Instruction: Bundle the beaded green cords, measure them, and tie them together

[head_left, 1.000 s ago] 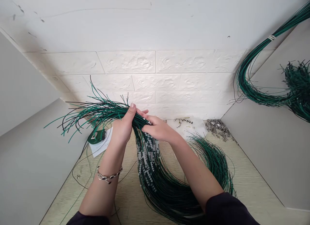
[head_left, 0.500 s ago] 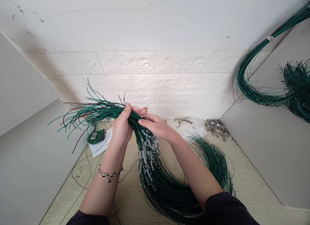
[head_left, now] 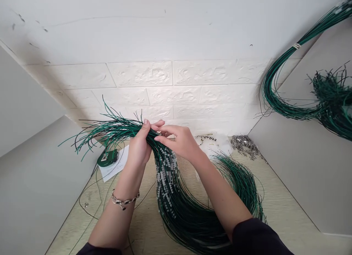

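A thick bundle of thin green and black cords (head_left: 189,218) curves from the tabletop up into my hands. My left hand (head_left: 139,145) is closed around it near its loose ends, which fan out to the left, with the thumb on top. Just to the right, my right hand (head_left: 180,140) pinches at the same bundle with thumb and fingers; the fingertips are partly hidden. Below the hands, rows of small whitish beads (head_left: 166,174) sit on the cords. The far end of the bundle (head_left: 244,181) bends round on the table behind my right forearm.
A green tape measure (head_left: 107,158) and a white paper (head_left: 115,170) lie at the left. By the back wall are a clear plastic bag (head_left: 216,144) and a pile of small metal parts (head_left: 244,145). A tied cord bundle (head_left: 277,101) hangs at the right. Panels flank both sides.
My right hand has shifted slightly left along the bundle, its knuckles more raised. My left hand keeps its hold. The camera view has moved a little.
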The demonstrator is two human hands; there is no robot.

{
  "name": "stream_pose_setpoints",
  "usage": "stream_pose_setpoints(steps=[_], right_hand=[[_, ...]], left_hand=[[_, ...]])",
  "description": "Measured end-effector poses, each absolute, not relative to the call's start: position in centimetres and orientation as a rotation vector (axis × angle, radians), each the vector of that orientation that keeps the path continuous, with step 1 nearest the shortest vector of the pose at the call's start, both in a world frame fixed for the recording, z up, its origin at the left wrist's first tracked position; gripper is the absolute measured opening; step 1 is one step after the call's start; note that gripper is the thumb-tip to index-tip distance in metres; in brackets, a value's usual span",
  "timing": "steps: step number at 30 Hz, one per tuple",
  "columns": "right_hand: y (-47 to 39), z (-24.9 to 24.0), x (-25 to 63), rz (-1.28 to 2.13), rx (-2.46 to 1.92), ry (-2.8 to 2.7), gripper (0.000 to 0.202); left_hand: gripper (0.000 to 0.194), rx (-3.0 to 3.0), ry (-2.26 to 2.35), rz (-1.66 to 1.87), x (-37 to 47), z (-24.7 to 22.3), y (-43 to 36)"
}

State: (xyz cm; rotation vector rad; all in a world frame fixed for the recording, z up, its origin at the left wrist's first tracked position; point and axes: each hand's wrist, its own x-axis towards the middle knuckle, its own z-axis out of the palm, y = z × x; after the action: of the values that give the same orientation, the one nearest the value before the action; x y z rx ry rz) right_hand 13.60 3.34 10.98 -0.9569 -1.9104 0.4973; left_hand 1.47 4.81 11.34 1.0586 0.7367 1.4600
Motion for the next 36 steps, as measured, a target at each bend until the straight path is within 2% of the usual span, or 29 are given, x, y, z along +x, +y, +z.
stream_pose_setpoints(steps=[5, 14, 18, 25, 31, 36], right_hand=[[3.5, 10.8, 13.4, 0.432, -1.054, -1.913, 0.024], [3.5, 10.5, 12.3, 0.784, -0.962, -1.892, 0.026], [3.1, 10.3, 11.6, 0.737, -1.059, -1.955, 0.034], [1.9, 11.0, 11.8, 0.611, -1.073, -2.102, 0.030], [1.7, 11.9, 13.6, 0.782, -1.017, -2.225, 0.040], [1.7, 11.8, 13.1, 0.574, -1.103, -2.163, 0.042]], left_hand=[[0.035, 1.062, 0.740, 1.471, 1.3, 11.4, 4.9], [0.045, 1.224, 0.778, 1.541, 1.3, 11.1, 5.0], [0.047, 1.376, 0.804, 1.463, 0.3, 11.8, 4.7], [0.049, 1.291, 0.635, 1.470, -0.6, 12.8, 4.1], [0.051, 1.197, 0.638, 1.474, 0.6, 12.4, 4.3], [0.052, 1.155, 0.613, 1.508, 0.9, 12.3, 4.3]])
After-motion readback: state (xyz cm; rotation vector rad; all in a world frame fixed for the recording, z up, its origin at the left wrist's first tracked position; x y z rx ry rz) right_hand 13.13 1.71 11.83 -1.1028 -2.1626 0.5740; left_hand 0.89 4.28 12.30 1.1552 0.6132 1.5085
